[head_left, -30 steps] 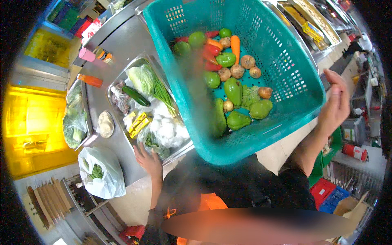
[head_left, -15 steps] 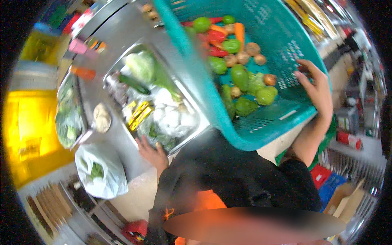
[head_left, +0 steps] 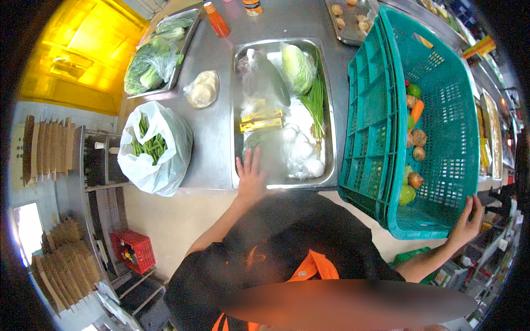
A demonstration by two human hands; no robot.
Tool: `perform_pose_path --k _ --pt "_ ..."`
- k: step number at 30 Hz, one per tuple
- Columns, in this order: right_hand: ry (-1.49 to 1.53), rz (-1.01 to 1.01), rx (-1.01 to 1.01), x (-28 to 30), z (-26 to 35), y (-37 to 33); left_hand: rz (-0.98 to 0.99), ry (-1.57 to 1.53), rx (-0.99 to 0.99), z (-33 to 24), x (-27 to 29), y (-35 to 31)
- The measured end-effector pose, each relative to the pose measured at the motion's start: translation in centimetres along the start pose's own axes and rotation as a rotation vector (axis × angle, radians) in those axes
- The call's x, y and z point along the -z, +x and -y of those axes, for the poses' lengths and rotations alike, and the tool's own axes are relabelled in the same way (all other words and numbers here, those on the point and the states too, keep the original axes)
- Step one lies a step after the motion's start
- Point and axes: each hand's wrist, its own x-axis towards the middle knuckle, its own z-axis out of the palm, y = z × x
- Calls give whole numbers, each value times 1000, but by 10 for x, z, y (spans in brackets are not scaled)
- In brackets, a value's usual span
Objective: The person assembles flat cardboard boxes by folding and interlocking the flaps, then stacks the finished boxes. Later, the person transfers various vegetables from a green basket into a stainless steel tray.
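Note:
My left hand [head_left: 252, 172] is open, fingers spread, over the near left corner of a metal tray [head_left: 332, 110], beside a clear bag of greens. In the tray lie a pale cabbage [head_left: 298, 69], long green onions [head_left: 314, 102], yellow packets [head_left: 261, 120], bagged white round items [head_left: 302, 154] and a cloudy bag with a long dark green vegetable. My right hand [head_left: 468, 220] is at the near right corner of a teal plastic basket [head_left: 441, 176], fingers extended by its rim; firm contact cannot be made out. Inside are onions [head_left: 419, 138], a carrot [head_left: 417, 111] and green vegetables.
Left of the tray stand a white bag of green beans [head_left: 149, 146], a bag of pale rounds [head_left: 202, 89] and a tray of bagged leafy greens [head_left: 157, 55]. A red sauce bottle [head_left: 217, 21] stands farther back. A red crate [head_left: 132, 251] sits low at left.
My view has swung so the tray is now central and the basket at the right. My right hand has moved from the basket's side toward its near corner. My left hand stays at the tray.

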Motion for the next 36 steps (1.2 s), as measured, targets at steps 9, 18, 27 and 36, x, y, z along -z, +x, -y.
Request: perform_pose_path --k 9,18,27,36 --pt "273 118 -148 -8 32 -30 101 -10 -29 27 12 38" --pt "288 68 -161 -10 26 -28 59 42 -352 40 -2 125" --pt "230 -2 -197 -10 18 -34 95 61 -578 67 -14 189" --pt "248 -15 -208 -9 13 -34 58 88 -612 106 -46 282"
